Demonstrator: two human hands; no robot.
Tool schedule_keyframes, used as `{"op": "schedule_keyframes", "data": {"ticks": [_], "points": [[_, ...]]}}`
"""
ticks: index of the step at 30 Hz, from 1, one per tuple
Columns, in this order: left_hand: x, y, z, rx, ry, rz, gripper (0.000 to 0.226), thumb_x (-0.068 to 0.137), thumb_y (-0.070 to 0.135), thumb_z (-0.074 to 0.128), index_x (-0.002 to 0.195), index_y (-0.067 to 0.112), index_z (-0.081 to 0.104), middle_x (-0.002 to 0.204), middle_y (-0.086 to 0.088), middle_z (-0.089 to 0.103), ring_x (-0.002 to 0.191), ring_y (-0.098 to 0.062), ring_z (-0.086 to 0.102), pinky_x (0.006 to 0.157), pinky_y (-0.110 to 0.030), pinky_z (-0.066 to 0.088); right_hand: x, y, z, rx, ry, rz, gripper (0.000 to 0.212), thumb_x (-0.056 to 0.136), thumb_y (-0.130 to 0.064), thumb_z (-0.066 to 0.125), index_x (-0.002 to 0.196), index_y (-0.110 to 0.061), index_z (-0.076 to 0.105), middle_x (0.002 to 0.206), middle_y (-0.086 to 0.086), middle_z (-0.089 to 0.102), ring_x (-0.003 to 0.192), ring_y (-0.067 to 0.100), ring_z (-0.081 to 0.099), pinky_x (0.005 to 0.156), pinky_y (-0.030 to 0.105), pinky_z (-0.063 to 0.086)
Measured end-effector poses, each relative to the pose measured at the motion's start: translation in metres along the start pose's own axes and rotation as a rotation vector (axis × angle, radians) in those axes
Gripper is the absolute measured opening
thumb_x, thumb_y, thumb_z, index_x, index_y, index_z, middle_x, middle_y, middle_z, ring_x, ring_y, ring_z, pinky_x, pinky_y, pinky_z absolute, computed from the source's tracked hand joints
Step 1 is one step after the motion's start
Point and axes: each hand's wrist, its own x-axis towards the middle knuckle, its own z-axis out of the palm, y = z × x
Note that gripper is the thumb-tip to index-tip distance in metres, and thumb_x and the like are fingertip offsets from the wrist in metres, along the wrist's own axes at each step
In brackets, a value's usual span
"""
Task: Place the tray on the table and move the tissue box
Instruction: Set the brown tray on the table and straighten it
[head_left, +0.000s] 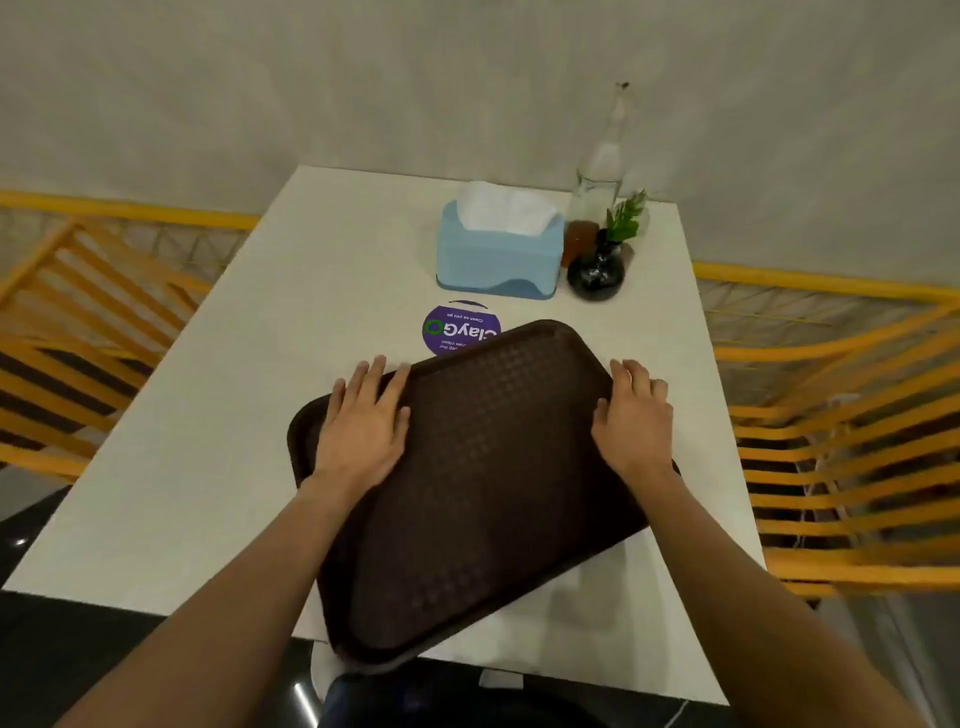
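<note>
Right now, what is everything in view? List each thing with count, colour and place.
tray: one, dark brown, textured, skewed on the near half of the table, near corner over the table edge
table: one, off-white, centre of view
tissue box: one, light blue with white tissue sticking up, far side of the table
round sticker: one, purple with white lettering, between tissue box and tray, partly covered by the tray
glass bottle: one, clear, far right, behind the vase
vase: one, dark and round, with a green sprig, right of the tissue box
chairs: two, yellow slatted, one on each side
left hand: on the tray's left rim, fingers spread
right hand: on the tray's right rim
</note>
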Motion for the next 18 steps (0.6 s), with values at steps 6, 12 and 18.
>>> {"op": "schedule_keyframes", "data": {"ticks": [6, 12, 18], "points": [[0.014, -0.022, -0.001, 0.062, -0.064, -0.002, 0.058, 0.098, 0.012, 0.042, 0.154, 0.027, 0.036, 0.135, -0.011, 0.057, 0.119, -0.036, 0.052, 0.103, -0.048, 0.041, 0.003, 0.012, 0.008, 0.028, -0.039, -0.005, 0.043, 0.101, -0.01, 0.049, 0.144, -0.01, 0.05, 0.132, 0.015, 0.058, 0.114, 0.036, 0.049, 0.094, 0.045, 0.046], [-0.007, -0.034, -0.007, 0.08, -0.027, -0.043, 0.061, 0.093, 0.003, 0.049, 0.149, 0.027, 0.046, 0.114, -0.014, 0.061, 0.099, -0.035, 0.054, 0.081, -0.047, 0.047, 0.017, -0.001, 0.011, 0.08, -0.03, -0.084, 0.043, 0.1, -0.003, 0.051, 0.142, -0.007, 0.054, 0.128, 0.018, 0.061, 0.11, 0.039, 0.049, 0.094, 0.045, 0.044], [-0.031, -0.067, -0.019, 0.132, -0.046, -0.105, 0.062, 0.091, 0.005, 0.051, 0.15, 0.024, 0.046, 0.11, -0.015, 0.061, 0.096, -0.034, 0.056, 0.07, -0.044, 0.049, 0.036, -0.041, 0.014, 0.081, -0.083, -0.226, 0.04, 0.102, -0.001, 0.046, 0.14, -0.005, 0.057, 0.129, 0.02, 0.061, 0.113, 0.04, 0.048, 0.098, 0.042, 0.039]]}}
